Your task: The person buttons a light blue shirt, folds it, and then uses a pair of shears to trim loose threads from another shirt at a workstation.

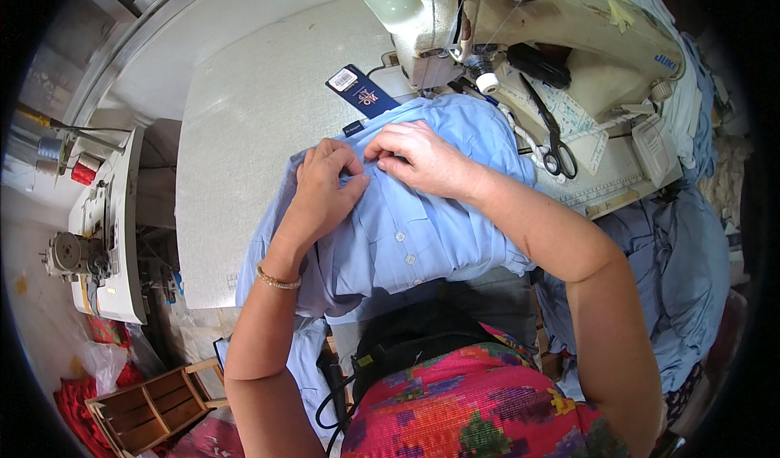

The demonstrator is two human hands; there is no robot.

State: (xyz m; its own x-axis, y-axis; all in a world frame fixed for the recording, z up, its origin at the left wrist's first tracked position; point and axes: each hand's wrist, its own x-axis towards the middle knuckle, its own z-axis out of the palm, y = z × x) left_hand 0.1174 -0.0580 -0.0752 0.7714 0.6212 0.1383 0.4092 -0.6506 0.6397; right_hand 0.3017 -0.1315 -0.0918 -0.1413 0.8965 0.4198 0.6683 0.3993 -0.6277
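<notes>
Left hand: the left hand (321, 190) lies curled on a light blue shirt (406, 231), fingers pinched together on a fold of the cloth.
Right hand: the right hand (418, 159) meets it from the other side, fingertips closed on the same fold, the two hands touching.
Shirt: bunched on the sewing table (244, 133) near its front edge, buttoned placket facing up, one end hanging over the edge toward the person's lap.
Behind the shirt: a cream sewing machine (455, 11) at the table's far edge, a dark blue tag (361, 91) just beside its foot.
Right of the hands: black-handled scissors (555, 137) on a paper ruler sheet.
Far left: a second machine with red thread spools (81, 168).
</notes>
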